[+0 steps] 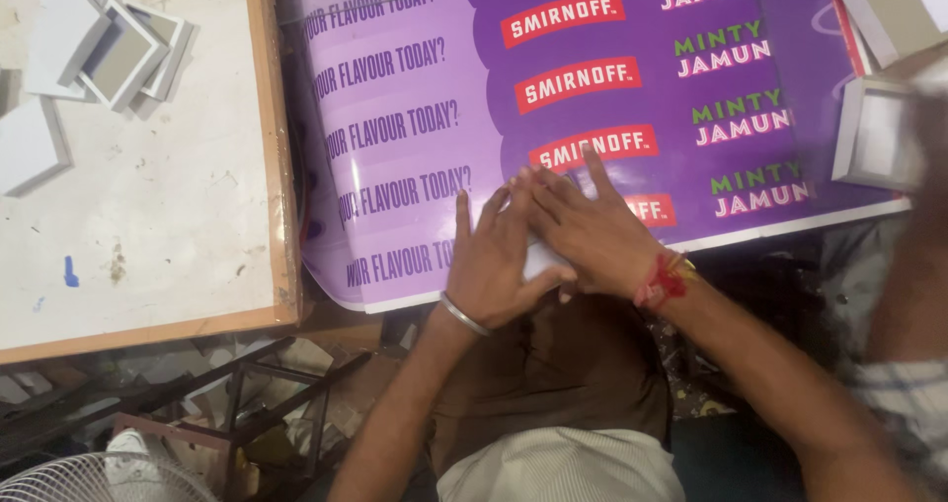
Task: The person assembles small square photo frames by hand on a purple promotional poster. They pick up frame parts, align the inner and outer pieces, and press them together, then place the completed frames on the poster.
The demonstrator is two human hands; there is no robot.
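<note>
The fingers [592, 181] of the right hand [583, 231] lie flat and slightly spread, pressing down on the glossy purple printed sheet [425, 117] near its lower edge; they grip nothing, and one finger reaches forward onto a red label printed there. The left hand [494, 260], a metal bangle [464, 314] on its wrist, rests beside and partly under the right, its fingers also extended and pressed flat, the thumb curled around a small white piece [541, 257] that shows between the two hands; what that piece is cannot be told. The right wrist carries a red thread band [664, 280]. The sheet, printed in repeating rows, lies across the work surface directly under both hands, its left margin curling up against the wooden edge of a pale bench [148, 216]. Small grey-and-white cardboard boxes [118, 48] lie on that bench, well apart from the hands, and another open box [874, 132] sits on the sheet's right side. A wire fan guard [89, 477] shows at the lower left. As a judgement, the smoothing or pressing of the sheet appears under way at its near edge: the sheet lies mostly flat, though the curled left margin suggests that part remains unsettled. How much of the sheet has been worked cannot be told.
</note>
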